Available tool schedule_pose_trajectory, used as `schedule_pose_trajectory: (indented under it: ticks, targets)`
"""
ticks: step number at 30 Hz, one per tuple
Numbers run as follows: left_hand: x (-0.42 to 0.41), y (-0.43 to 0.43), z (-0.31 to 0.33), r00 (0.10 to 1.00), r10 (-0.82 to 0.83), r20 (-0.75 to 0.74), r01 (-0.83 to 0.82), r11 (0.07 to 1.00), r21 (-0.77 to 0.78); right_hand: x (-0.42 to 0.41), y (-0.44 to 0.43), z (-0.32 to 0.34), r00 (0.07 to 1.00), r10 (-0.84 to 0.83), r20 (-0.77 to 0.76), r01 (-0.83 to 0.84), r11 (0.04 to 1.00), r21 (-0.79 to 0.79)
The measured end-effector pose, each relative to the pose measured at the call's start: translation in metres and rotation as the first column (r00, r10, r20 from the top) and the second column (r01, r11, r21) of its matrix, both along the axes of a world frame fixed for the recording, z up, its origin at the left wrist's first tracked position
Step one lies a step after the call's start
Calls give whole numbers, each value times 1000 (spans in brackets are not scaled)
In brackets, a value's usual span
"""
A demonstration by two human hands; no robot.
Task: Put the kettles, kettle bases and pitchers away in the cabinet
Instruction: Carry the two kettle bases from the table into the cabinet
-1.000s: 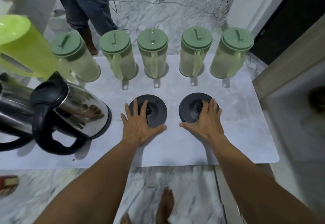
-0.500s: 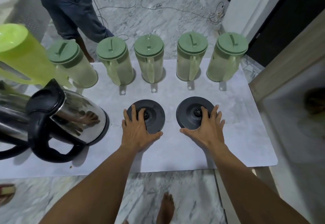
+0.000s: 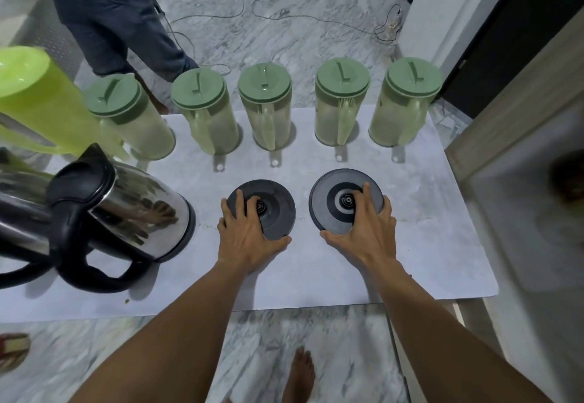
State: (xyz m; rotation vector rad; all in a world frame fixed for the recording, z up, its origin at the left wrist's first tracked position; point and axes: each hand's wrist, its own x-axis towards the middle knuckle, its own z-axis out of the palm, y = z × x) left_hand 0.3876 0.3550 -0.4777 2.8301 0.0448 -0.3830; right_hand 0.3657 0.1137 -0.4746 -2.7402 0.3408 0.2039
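Two round dark kettle bases lie side by side on a white table top (image 3: 426,244). My left hand (image 3: 246,235) grips the left kettle base (image 3: 279,209), fingers over its top and thumb at its near edge. In the same way my right hand (image 3: 369,228) grips the right kettle base (image 3: 328,203), which looks tipped up a little toward me. A steel kettle (image 3: 136,213) with a black handle stands at the left. Several clear pitchers with green lids (image 3: 265,111) form a row behind the bases. Farther left is a lime pitcher (image 3: 34,102).
A wooden cabinet (image 3: 521,213) with an open compartment stands at the right, close to the table's edge. Beyond the far left of the table stands another person (image 3: 120,23). Cables (image 3: 284,13) run across the marble floor behind. My bare foot (image 3: 300,374) is below the table's near edge.
Both hands have closed tighter on the bases, thumbs curling to the near edges. The right base now looks tilted up. The view has shifted slightly.
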Motion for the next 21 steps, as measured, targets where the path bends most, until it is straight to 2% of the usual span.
schedule_pose_trajectory:
  ticks: [12,21]
  targets:
    - [-1,-4,12,1000,16,26,-15,999,-42,-1,-4,19,997,-81,-17,83,987,139]
    - [4,-5,33,997,-7,73,13,997,-72,-6,-12,40,992,-112,-58,119,981,150]
